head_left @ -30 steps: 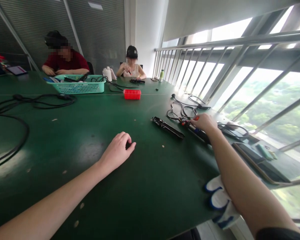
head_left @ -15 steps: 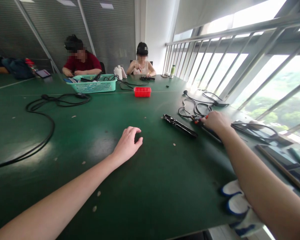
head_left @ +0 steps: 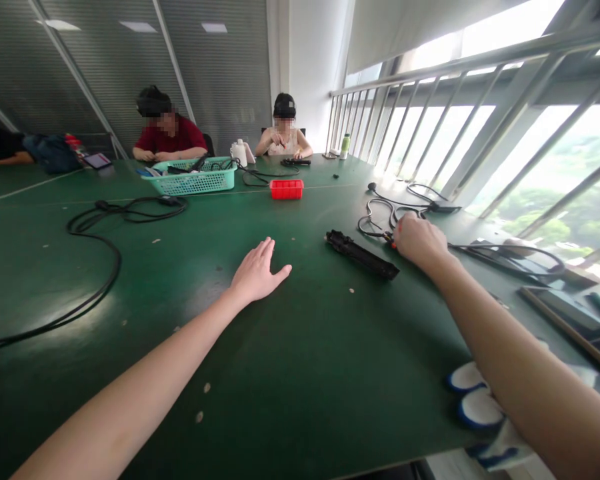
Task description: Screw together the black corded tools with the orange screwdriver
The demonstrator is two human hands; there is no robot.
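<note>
My left hand lies flat on the green table with its fingers stretched out, holding nothing. My right hand is closed over a tool with a red tip, at the near end of a coil of black cable. A long black plastic part lies on the table just left of my right hand, untouched.
A red box and a teal basket stand farther back. A thick black cable loops at the left. Two people sit at the far end. A white and blue glove lies under my right forearm; a tablet lies at right.
My left hand has uncurled from a loose fist to flat fingers and slid slightly forward. My right hand stays closed on the red-tipped tool. The view has shifted left.
</note>
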